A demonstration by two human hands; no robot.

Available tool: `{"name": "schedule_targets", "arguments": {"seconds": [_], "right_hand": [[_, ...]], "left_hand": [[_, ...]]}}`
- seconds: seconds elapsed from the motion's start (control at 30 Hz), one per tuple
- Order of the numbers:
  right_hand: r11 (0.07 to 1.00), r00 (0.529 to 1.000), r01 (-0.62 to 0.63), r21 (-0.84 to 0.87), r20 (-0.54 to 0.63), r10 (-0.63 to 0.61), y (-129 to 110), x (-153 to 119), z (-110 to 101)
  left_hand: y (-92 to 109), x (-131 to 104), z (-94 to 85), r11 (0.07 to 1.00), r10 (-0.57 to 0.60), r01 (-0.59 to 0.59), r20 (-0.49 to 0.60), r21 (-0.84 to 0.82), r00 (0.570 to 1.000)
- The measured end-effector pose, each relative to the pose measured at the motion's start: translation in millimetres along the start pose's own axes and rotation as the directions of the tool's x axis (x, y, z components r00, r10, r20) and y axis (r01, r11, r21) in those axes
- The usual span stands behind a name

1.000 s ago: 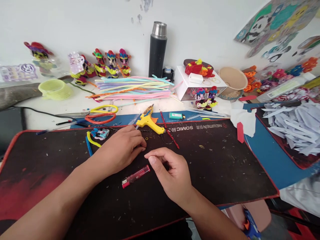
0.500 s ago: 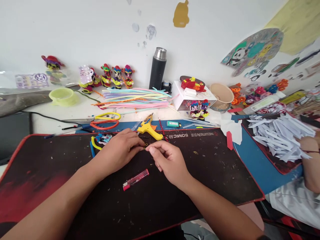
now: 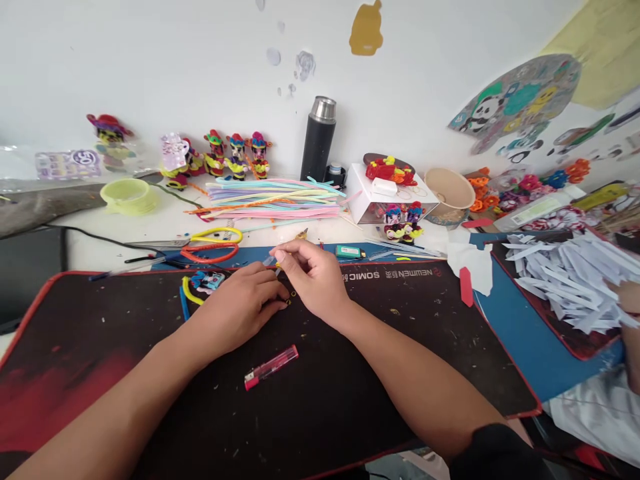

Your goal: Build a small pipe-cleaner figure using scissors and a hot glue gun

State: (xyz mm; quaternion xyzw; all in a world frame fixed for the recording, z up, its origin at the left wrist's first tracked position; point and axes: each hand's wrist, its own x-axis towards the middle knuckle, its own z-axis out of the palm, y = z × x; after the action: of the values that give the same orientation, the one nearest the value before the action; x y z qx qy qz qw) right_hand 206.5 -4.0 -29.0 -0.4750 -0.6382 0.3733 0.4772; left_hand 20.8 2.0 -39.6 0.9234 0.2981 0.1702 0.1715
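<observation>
Between left hand (image 3: 240, 303) and right hand (image 3: 320, 283), whose fingers were bent nearly closed, any hold indiscernible, a tiny ring (image 3: 294, 293) was judged light, best pinched by its rim.

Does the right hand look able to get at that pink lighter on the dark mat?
Probably yes: the pink lighter lies uncovered on the mat, and nothing seems to block the right hand. Whether its fingers already hold something is hard to tell.
</observation>
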Motion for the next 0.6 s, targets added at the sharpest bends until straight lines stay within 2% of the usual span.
{"name": "schedule_targets", "arguments": {"seconds": [0.17,0.6], "right_hand": [[0.987,0.996,0.074,-0.141,0.054,-0.067,8.4,-10.5,-5.6],[0.982,0.994,0.099,-0.158,0.061,-0.090,7.5,-12.5,-10.6]], "left_hand": [[2.9,1.5,2.7,0.999,0.019,-0.018,-0.008,0.036,1.000],[3.8,3.5,4.3,0.999,0.016,-0.016,0.000,0.030,1.000]]}}
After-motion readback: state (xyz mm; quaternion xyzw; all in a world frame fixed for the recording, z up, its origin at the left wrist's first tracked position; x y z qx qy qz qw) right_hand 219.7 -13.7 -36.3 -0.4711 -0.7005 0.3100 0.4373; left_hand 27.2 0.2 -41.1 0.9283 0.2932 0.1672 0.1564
